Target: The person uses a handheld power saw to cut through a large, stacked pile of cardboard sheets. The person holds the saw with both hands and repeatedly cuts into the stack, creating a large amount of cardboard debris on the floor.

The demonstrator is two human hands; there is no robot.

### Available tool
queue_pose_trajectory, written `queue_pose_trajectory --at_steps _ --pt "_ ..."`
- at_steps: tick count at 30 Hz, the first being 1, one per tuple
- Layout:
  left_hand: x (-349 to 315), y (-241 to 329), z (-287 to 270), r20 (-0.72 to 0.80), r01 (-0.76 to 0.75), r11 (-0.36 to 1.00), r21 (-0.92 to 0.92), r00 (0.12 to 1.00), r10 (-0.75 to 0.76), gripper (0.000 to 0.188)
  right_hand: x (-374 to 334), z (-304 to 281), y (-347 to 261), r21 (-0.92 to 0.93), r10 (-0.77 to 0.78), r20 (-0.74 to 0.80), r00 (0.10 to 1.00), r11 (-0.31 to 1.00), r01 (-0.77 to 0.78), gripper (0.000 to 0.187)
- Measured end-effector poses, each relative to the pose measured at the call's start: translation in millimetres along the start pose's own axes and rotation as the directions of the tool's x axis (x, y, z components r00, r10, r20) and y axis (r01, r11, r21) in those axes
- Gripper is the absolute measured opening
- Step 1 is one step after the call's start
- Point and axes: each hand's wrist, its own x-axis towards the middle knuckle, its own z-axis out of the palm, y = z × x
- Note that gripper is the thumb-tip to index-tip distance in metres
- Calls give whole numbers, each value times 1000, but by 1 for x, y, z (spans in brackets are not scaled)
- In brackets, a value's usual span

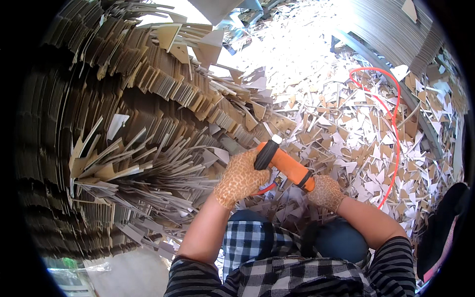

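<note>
In front of my knees I hold an orange air tool with black parts and a white tip at its upper left end. My left hand, in a tan patterned glove, is closed around the black part near that tip. My right hand, gloved alike, is closed on the tool's lower right end. A short piece of red hose shows beside my left hand. Just to the left stands a tall stack of cut cardboard sheets, with loose strips jutting out of its side.
Cardboard scraps cover the floor ahead and to the right. A red hose loops across them. Another stack of sheets stands at the far right, beside a grey metal rail. A black object is at the right edge.
</note>
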Motion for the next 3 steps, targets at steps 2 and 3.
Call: queue_pose_trajectory --at_steps 2,3 --pt "6 3 -2 79 57 997 -56 995 -53 30 -1 -1 2 -20 9 22 1000 1000 -9 33" --pt "5 4 -2 78 57 997 -55 996 -53 30 -2 -3 0 -40 19 30 999 999 -18 33"
